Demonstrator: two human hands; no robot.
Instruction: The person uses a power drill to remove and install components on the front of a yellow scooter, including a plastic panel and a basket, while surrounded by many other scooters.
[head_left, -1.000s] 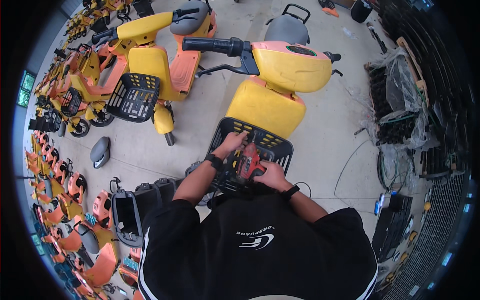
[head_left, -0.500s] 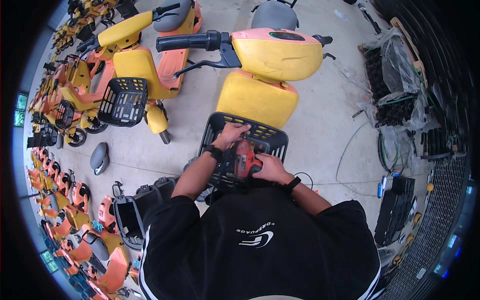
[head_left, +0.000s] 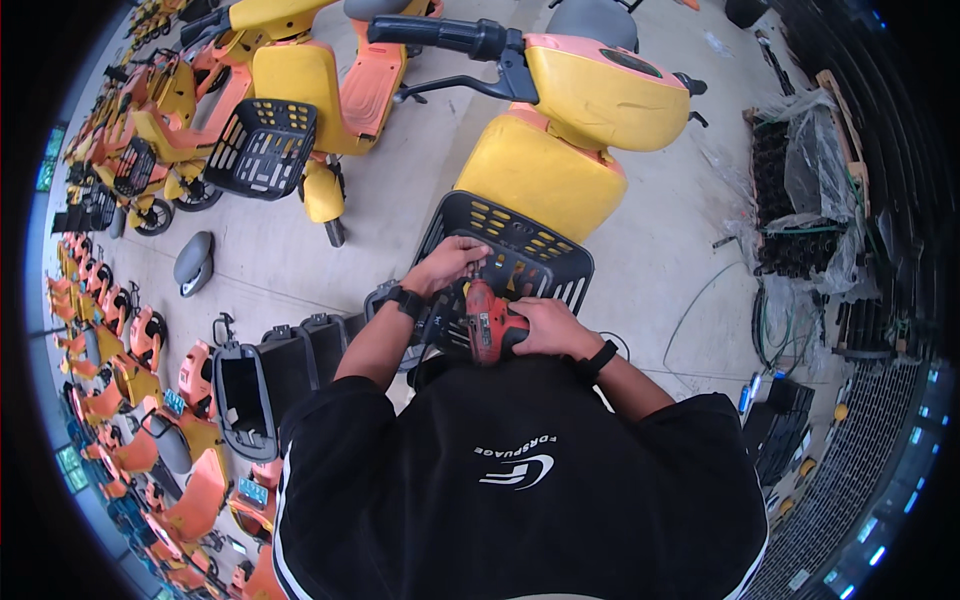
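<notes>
A red and black cordless drill (head_left: 487,325) is held over the black plastic basket (head_left: 572,262) on the front of a yellow and pink scooter (head_left: 545,170). My right hand (head_left: 552,327) is wrapped round its handle. The drill's nose points away from me, toward the basket's far wall. My left hand (head_left: 455,264) is just beyond that nose, inside the basket, with thumb and fingers pinched together. Whatever sits between those fingertips is too small to name. The basket's near side is partly hidden behind the drill and my shirt.
Another yellow scooter with a black basket (head_left: 262,148) stands to the left. Grey open bins (head_left: 250,400) are at my lower left, and a grey seat (head_left: 195,262) lies on the floor. Rows of scooters line the far left. A plastic-wrapped pallet (head_left: 810,180) is at right.
The view has shifted, so the scooter and basket sit higher and further right. Both hands and the drill are slightly nearer my body relative to the basket. The grips look the same.
</notes>
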